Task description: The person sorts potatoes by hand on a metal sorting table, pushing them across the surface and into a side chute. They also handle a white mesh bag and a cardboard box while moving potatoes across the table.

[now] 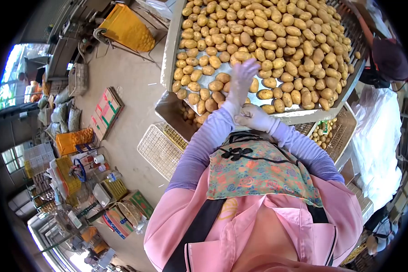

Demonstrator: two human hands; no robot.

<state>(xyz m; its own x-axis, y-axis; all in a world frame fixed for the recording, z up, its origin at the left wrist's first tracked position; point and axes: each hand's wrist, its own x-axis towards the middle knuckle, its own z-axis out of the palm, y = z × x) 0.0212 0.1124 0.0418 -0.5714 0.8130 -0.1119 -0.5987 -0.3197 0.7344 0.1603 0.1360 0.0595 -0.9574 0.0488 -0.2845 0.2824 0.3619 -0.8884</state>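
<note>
Over a sorting tray (170, 50) heaped with potatoes (267, 41), the gloved left hand (241, 79) reaches forward, fingers spread and empty. The right hand (255, 117) pinches the left glove's cuff (230, 108); potatoes lie just beyond the left fingertips, nearer that hand.

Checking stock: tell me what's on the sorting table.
Yellow potatoes crowd the sorting table. The raised left hand covers a few; what lies beneath the potatoes is hidden.

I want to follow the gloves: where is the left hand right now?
Head view, centre: the left hand is raised over the potatoes, with the right hand at its wrist.
</note>
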